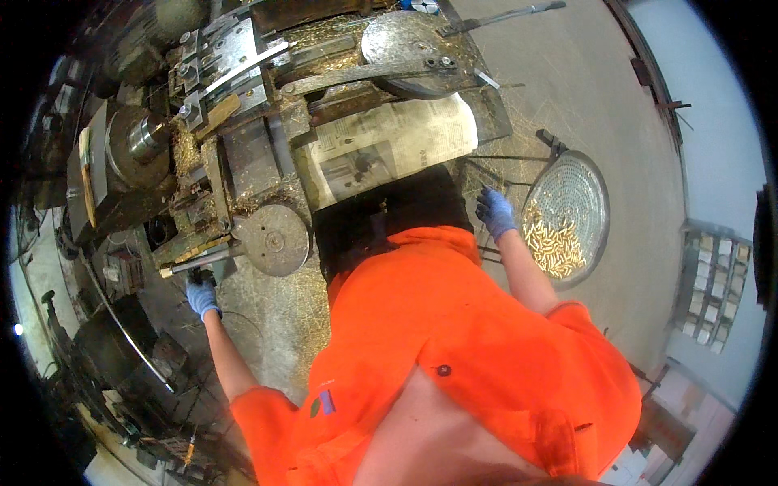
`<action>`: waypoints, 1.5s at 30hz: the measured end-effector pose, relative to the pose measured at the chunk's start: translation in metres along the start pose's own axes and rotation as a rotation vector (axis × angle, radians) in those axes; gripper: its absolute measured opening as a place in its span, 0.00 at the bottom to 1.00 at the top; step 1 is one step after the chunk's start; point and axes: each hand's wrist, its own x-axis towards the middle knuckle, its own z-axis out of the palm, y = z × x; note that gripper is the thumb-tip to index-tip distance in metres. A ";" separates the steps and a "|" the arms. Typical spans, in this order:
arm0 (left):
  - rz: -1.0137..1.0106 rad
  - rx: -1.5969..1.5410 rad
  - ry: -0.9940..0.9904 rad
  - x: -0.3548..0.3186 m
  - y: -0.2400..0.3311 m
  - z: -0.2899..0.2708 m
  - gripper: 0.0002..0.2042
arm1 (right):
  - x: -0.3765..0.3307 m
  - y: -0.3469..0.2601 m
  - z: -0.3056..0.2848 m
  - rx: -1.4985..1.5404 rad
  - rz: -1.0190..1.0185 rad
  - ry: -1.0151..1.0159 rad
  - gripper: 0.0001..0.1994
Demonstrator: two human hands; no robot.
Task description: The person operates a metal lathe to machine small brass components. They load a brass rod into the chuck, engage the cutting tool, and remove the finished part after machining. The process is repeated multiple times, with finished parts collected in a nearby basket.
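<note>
My left hand [202,296], in a blue glove with dark finger pads, is at the lower edge of a metal rod [203,261] on the machine, beside a round handwheel [275,240]. Whether its fingers wrap around the rod is unclear. My right hand [496,214], also gloved in blue, is raised left of a round perforated metal tray [596,194]. Its fingers are drawn together, and anything between them is too small to make out. Several small brass pieces [555,247] lie heaped in the tray's near part.
A lathe-like machine [243,65] strewn with brass shavings spans the upper left. Its chuck area [147,139] is at the left. A newspaper sheet [389,146] lies in front of me, near a round metal plate [405,49] and a long-handled tool [506,16]. A rack [713,287] stands right.
</note>
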 end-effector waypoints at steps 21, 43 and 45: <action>-0.019 0.253 0.001 -0.031 -0.003 -0.037 0.14 | -0.121 -0.133 0.115 -0.573 -0.933 -0.464 0.09; -0.358 0.391 0.437 -0.097 -0.058 -0.220 0.13 | -0.326 -0.083 0.515 -1.808 -2.025 -0.982 0.21; -0.443 0.427 0.466 -0.090 -0.055 -0.232 0.13 | -0.328 -0.081 0.514 -1.765 -2.030 -0.992 0.20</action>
